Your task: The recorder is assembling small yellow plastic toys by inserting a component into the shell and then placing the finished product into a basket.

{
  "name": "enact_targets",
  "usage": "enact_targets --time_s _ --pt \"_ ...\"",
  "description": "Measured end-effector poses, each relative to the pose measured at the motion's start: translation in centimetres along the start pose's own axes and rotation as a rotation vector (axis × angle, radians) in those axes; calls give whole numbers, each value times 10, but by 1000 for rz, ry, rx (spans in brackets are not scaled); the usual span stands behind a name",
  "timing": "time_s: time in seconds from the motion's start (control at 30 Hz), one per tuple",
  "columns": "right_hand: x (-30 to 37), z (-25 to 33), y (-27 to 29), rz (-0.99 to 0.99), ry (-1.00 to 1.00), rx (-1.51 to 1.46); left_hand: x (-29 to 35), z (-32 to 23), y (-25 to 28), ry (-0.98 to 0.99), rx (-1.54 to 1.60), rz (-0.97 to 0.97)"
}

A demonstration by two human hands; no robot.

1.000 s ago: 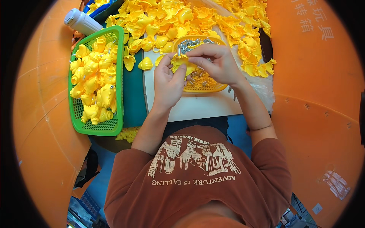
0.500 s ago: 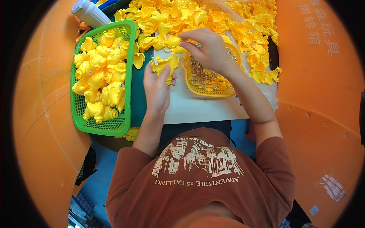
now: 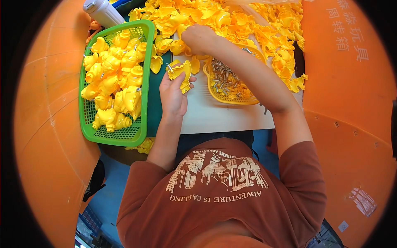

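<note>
My left hand [image 3: 173, 97] is closed round a hollow yellow plastic shell half [image 3: 180, 75], open side up. A small metal pin [image 3: 168, 67] sticks out of the shell's upper left end. Farther off, my right hand [image 3: 200, 39] reaches to the near edge of a heap of loose yellow shell pieces [image 3: 225, 18]. Its fingers are turned away and hidden, so what they touch does not show. Under my right forearm stands a yellow basket [image 3: 231, 100] of short metal pins [image 3: 223, 76] and small yellow bits.
On the left, a green basket [image 3: 144, 103] holds several joined yellow figures [image 3: 109, 66], some with metal pins showing. A white bottle [image 3: 103, 13] lies behind it. Curved orange walls [image 3: 347, 103] rise on both sides of the white work board [image 3: 202, 115].
My right hand has moved left and away from me, from beside the yellow basket to the heap's edge. The shell half stays in my left hand, turned slightly. The view has shifted a little.
</note>
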State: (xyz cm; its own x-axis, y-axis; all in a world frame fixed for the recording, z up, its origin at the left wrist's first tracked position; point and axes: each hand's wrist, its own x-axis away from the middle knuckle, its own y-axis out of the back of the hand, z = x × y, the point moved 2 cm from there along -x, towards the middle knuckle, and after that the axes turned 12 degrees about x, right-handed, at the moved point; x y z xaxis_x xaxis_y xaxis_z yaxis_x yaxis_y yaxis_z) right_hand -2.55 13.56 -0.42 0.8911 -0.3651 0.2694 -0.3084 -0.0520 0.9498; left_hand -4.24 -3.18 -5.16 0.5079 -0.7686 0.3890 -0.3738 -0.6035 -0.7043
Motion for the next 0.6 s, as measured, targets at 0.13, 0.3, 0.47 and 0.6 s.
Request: enact_targets --time_s 0.13,0.3,0.47,0.6 --pt "26 -21 -6 -396 -43 -128 -8 0 -12 2 94 34" --pt "107 -17 18 -399 29 -764 -5 -6 -39 6 173 43" --pt "148 -11 15 -757 171 -429 -1 11 -63 63 118 232" --pt "165 -21 0 -826 -30 -1159 10 13 -73 291 180 302"
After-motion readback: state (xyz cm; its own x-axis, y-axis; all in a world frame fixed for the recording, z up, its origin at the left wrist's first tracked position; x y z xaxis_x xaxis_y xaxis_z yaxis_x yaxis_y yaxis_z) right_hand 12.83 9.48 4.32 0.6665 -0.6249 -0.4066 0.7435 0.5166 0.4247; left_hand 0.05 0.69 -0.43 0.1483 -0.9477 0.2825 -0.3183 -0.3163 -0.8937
